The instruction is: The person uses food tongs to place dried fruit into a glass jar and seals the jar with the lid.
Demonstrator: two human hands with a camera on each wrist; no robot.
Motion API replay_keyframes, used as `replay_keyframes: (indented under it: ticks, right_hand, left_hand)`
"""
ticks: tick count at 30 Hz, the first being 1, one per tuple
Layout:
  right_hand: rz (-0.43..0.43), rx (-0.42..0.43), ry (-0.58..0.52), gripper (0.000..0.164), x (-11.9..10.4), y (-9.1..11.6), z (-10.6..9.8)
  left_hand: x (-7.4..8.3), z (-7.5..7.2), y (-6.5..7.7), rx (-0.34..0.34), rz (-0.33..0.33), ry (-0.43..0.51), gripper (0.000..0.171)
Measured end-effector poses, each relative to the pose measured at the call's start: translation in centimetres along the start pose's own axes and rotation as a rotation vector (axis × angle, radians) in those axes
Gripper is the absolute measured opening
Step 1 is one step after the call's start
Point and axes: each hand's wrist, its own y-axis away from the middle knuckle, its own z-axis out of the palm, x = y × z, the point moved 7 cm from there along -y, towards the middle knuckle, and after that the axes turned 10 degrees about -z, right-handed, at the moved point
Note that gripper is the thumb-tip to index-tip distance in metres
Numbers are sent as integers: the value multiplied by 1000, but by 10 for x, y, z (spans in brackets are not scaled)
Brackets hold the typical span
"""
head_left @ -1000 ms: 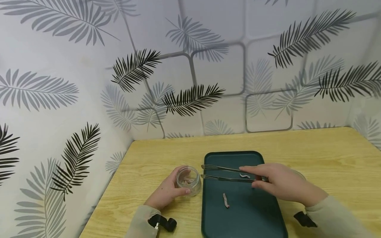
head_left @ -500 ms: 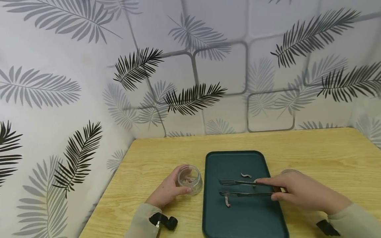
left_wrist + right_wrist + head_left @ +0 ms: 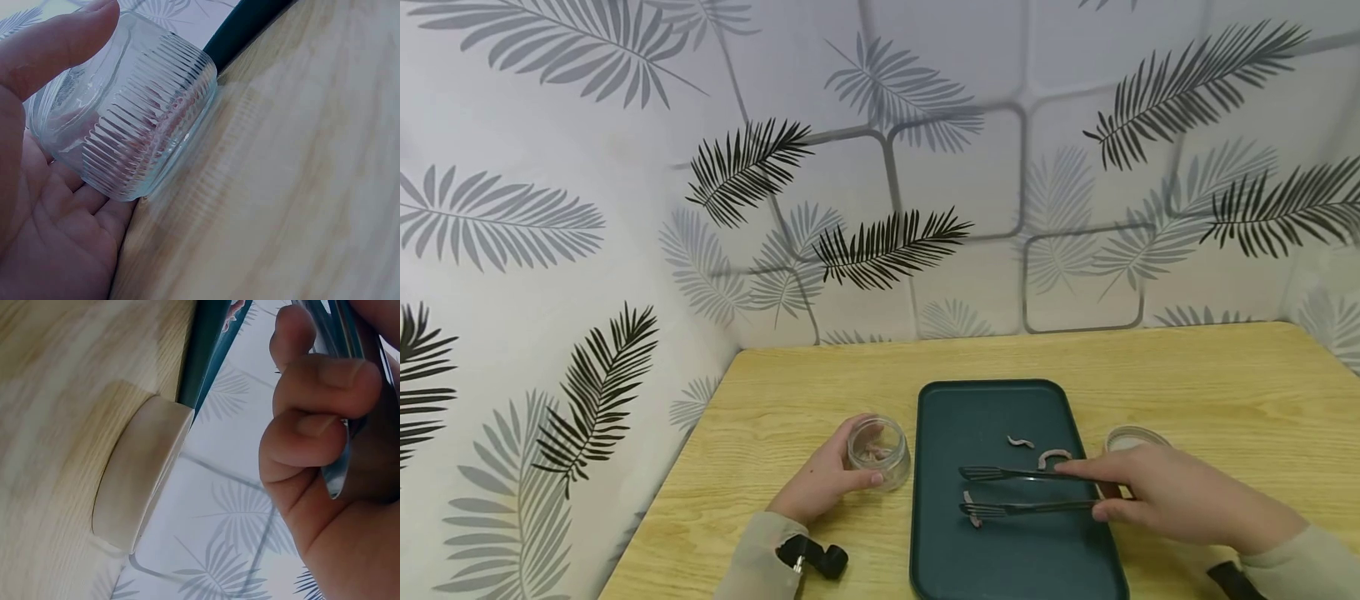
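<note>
My left hand (image 3: 816, 483) grips a small glass jar (image 3: 892, 475) around its side, and the jar stands on the table left of the tray. Ribbed walls show on the jar (image 3: 150, 119) in the left wrist view, with pinkish strips inside. My right hand (image 3: 1187, 500) holds metal tongs (image 3: 1037, 507), their two arms spread apart over the dark green tray (image 3: 1015, 567). Three pale pink, worm-like strips lie on the tray: one strip (image 3: 1019, 442) far back, a curved strip (image 3: 1054, 456) near the right fingers, and one strip (image 3: 974, 518) partly hidden by the tongs' nearer tip.
A low round object (image 3: 1135, 435) with a pale side sits on the wooden table (image 3: 820, 383) just right of the tray, partly behind my right hand. That round object (image 3: 140, 475) also shows in the right wrist view. A leaf-patterned wall (image 3: 940, 275) borders the table's back.
My right hand has moved right and nearer to me with the tongs, whose tips went from near the jar to above the nearest strip. My left hand stays on the jar.
</note>
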Motion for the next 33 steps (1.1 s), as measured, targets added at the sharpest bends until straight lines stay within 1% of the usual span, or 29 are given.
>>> replay_keyframes:
  ticks: [5,11,14,25,33]
  right_hand:
    - [1,-9,-27,55,-3,1,-2]
    - [-16,-34,-18,55,-7,1,-1]
    - [-10,-44,-14,55,-8,0,0]
    - [-20,-9,55,49,-8,-2,-1]
    - [-53,24,101,48,-11,-5,-1]
  left_hand:
    - [0,0,0,2,3,0,87]
    - [-1,1,1,5,0,6,87]
    - [0,1,1,2,-2,11,88]
    - [-1,0,-1,6,-4,0,88]
    - [-1,-1,-1,17,-10,-7,87]
